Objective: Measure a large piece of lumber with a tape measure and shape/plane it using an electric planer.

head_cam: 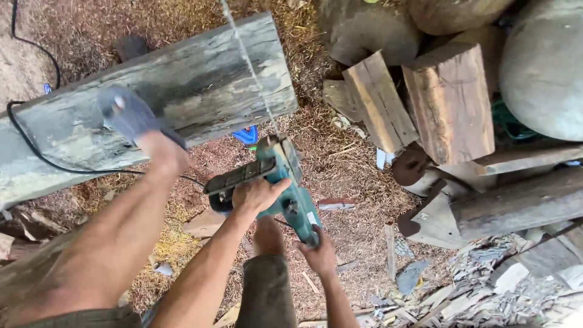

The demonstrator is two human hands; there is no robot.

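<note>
My left hand [258, 194] grips the black front handle of a teal electric chainsaw [285, 182]. My right hand [320, 255] holds its rear handle lower down. The saw's thin bar [248, 61] shows edge-on and reaches away from me across the right end of a weathered grey wooden beam [200, 85]. My left foot in a grey sandal [130, 115] is planted on top of the beam, the bare leg running back to the lower left. My other leg [267, 234] stands on the sawdust below the saw.
A black cable [36, 152] loops over the beam's left part. Cut wood blocks [449, 97] and round logs [540, 67] are stacked at the right, with a rusty metal tool [410, 167], planks and wood scraps [486, 285]. A blue object [248, 136] lies under the beam.
</note>
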